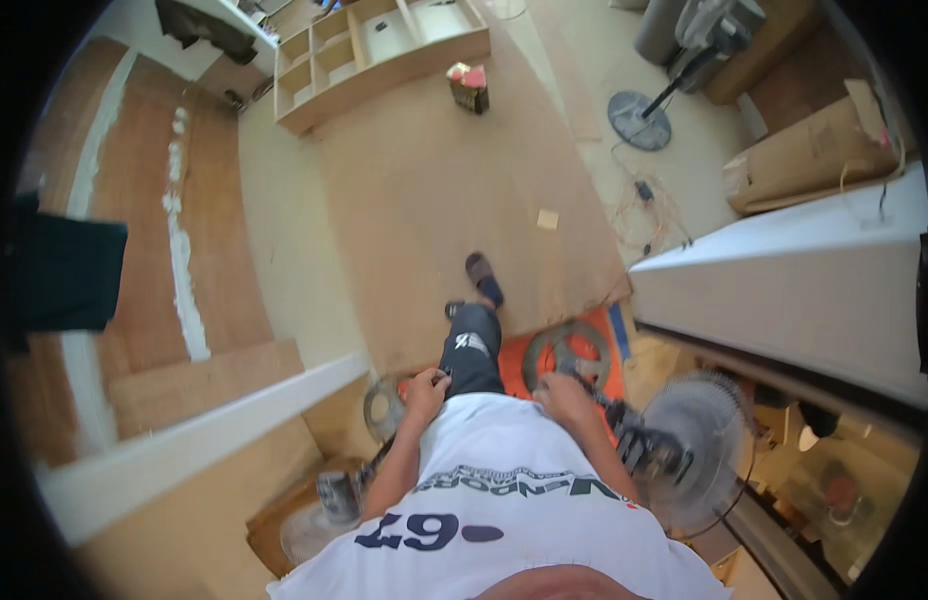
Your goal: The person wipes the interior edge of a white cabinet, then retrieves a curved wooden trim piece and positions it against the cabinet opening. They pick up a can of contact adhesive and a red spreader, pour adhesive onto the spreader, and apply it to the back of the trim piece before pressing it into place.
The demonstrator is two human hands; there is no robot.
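My left hand [424,394] is at the left side of my dark shorts [471,350], its fingers curled in by the cloth. A small dark spot shows at its fingertips, too small to name. On the other side, my right hand [566,398] hangs with bent fingers near a round fan base [606,352]. Whatever may be in it is hidden. A standing fan [696,450] with a wire cage is beside my right forearm. Another fan [336,497] is partly visible by my left forearm. My sandalled foot [484,279] is on a large brown board [434,190].
A wooden compartment frame [384,75] lies ahead, with a tin [469,90] near it. Farther right are another fan's base [640,120], loose cords [649,210] and a cardboard box [814,155]. White panel edges [214,425] flank me. An orange sheet [514,365] lies underfoot.
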